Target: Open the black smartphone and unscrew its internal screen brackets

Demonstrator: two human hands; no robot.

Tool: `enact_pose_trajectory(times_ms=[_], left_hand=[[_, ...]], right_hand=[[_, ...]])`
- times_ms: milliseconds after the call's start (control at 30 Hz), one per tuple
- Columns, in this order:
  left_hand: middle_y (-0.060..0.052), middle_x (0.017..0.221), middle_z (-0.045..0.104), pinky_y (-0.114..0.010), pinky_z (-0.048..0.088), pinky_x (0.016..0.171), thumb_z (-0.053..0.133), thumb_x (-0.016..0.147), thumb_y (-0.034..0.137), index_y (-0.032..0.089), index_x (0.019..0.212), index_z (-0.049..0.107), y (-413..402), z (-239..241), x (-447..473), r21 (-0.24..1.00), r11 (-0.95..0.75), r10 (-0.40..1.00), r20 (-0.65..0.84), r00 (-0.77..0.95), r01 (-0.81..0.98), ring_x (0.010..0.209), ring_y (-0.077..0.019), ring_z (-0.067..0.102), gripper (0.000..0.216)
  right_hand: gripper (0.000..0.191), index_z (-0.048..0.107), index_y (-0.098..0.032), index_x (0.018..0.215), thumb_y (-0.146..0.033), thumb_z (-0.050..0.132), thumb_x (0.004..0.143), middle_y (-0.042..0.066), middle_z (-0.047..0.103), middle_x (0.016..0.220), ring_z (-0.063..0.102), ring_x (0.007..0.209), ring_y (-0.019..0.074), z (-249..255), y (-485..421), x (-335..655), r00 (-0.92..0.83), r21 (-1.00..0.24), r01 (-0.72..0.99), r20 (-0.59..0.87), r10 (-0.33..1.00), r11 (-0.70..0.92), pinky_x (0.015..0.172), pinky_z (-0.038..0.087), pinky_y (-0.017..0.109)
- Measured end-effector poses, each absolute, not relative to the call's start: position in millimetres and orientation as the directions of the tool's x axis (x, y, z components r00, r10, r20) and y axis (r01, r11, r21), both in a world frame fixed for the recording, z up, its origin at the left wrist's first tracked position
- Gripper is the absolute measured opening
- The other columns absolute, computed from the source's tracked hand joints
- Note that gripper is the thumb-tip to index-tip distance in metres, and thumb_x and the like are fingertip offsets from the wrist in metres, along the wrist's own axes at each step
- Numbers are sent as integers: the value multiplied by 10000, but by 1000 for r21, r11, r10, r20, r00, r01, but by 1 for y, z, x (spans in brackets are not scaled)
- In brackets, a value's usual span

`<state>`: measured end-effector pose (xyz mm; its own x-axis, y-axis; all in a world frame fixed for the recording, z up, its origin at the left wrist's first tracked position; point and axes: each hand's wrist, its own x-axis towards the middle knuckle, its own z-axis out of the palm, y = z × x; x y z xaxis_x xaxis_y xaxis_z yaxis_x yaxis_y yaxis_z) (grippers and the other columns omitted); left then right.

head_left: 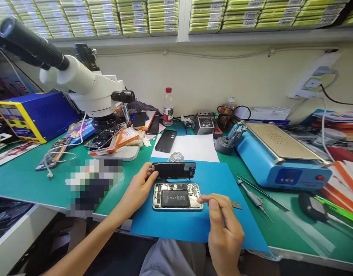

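Observation:
A phone with its back cover's insides exposed, the opened phone body (178,196), lies on a blue mat, its black battery (175,198) in the middle. My left hand (142,182) grips the left end of the detached-looking phone screen (173,171), which stands tilted along the body's far side. Dark flex cable shows between screen and body. My right hand (224,222) has its index finger stretched to the body's right end, at or just above it; the other fingers are partly curled. Beside those knuckles a small metal blade (236,205) shows; whether it is touched is hidden.
A blue heating plate machine (275,168), tweezers (265,193) and a pen-like tool (255,197) are on the right. Behind the mat lie a black phone (166,140) and a clear round container (176,157). A microscope (87,86) stands left.

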<state>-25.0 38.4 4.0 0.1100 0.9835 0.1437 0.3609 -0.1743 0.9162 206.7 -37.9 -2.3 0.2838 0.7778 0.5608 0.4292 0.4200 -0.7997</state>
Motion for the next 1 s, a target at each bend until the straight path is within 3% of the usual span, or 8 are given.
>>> enact_pose_trajectory(times_ms=[200, 367, 500, 1000], left_hand=[[4, 896, 676, -300, 445, 805, 473, 1065, 424, 247, 1104, 571, 38, 7, -27, 911, -144, 987, 103, 124, 387, 871, -217, 641, 207], [-21, 947, 706, -336, 449, 862, 494, 1061, 401, 254, 1107, 592, 39, 3, -26, 902, -133, 988, 89, 122, 411, 955, -251, 646, 183], [-37, 1031, 739, -374, 452, 921, 470, 1080, 388, 261, 1189, 593, 38, 2, -25, 877, -149, 987, 101, 128, 457, 1057, -275, 633, 207], [-2, 1032, 694, -397, 406, 899, 425, 1113, 301, 279, 1160, 548, 35, 9, -20, 872, -140, 985, 72, 160, 470, 989, -265, 563, 133]], right_hand=[[212, 707, -254, 1015, -212, 507, 1070, 36, 725, 993, 658, 976, 220, 0, -35, 207, 144, -716, 526, 606, 782, 458, 830, 513, 341], [156, 682, -221, 1077, -128, 584, 999, 47, 764, 1161, 640, 1103, 234, 8, -25, 197, -287, -362, 678, 672, 683, 640, 965, 455, 384], [145, 672, -189, 1076, -113, 590, 984, 68, 767, 1219, 645, 1112, 246, 11, -19, 187, -434, -212, 710, 619, 654, 672, 968, 423, 404], [196, 664, -188, 1098, -64, 528, 1030, 72, 751, 1276, 624, 1173, 246, 10, -16, 178, -433, -255, 729, 547, 716, 635, 1005, 431, 411]])
